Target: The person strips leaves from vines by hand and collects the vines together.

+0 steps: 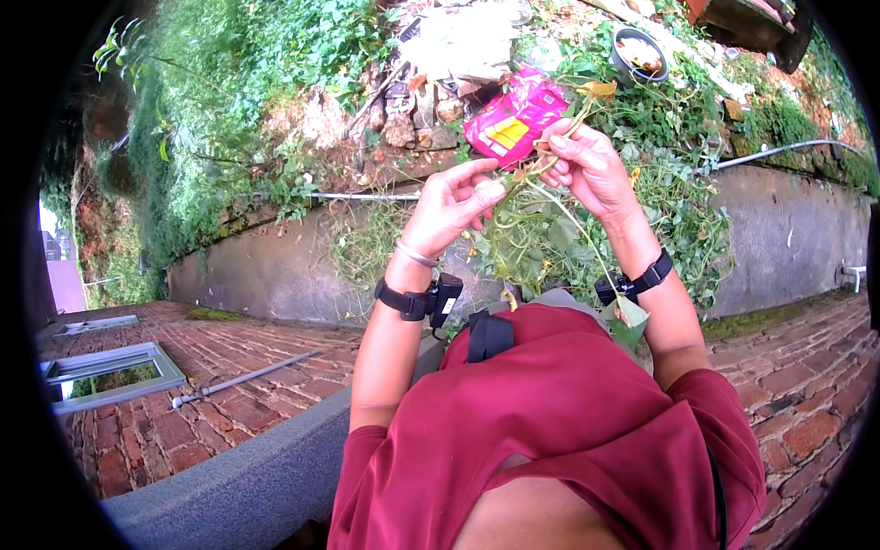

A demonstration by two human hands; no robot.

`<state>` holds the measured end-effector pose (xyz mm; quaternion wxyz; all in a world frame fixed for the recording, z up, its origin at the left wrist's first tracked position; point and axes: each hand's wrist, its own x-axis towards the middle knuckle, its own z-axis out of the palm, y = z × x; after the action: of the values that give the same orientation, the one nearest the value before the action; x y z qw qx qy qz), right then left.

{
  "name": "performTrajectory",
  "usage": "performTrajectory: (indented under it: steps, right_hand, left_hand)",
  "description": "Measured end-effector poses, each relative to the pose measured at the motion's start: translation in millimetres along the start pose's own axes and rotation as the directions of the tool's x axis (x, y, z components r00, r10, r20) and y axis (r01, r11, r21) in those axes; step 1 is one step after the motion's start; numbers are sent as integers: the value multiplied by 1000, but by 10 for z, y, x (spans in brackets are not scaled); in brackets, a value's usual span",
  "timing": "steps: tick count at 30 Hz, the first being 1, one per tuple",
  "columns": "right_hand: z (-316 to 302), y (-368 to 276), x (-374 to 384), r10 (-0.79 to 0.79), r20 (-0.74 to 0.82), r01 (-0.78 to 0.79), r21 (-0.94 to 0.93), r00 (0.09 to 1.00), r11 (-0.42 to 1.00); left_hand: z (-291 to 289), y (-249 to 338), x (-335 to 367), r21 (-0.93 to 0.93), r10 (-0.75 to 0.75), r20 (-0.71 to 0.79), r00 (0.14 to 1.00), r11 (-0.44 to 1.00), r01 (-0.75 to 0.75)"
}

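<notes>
Both hands are raised in front of me with a green leafy vine (529,176) stretched between them. My left hand (456,203) pinches one part of it between thumb and fingers. My right hand (591,167) grips the stem a little higher, and the upper end with a yellowed leaf (598,89) sticks out above the fingers. A thin stem hangs down toward my right wrist, ending in a green leaf (631,312). Just beyond the hands lies a bright pink plastic bag (532,101) with a yellow patch, partly hidden by my fingers.
A heap of tangled vines (678,211) drapes over a concrete ledge (275,261) beneath my hands. Behind are stones (399,131), a dark bucket (639,55) with pale contents, and a pale pipe (779,149). A brick wall with a window (115,376) stands at the left.
</notes>
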<state>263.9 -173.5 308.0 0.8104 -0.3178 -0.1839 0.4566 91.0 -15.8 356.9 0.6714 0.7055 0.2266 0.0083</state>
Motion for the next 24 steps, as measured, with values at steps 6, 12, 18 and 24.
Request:
performTrajectory:
  steps: [6,12,18,24]
  right_hand:
    - [8,-15,34,-69,29,72,-151,997,986]
    - [-10,-153,-12,-71,1,57,-605,997,794]
    - [80,-75,81,-187,-37,163,-349,982,923]
    - [-170,-75,235,-31,-158,26,-31,987,999]
  left_hand:
    - [108,-171,140,-107,165,-24,986,980,-167]
    - [-84,-117,121,-389,-82,-199,976,921,-2]
    - [-118,-60,37,-342,-122,-165,979,938,60]
    - [-239,-352,-58,93,216,-267,939,976,-198]
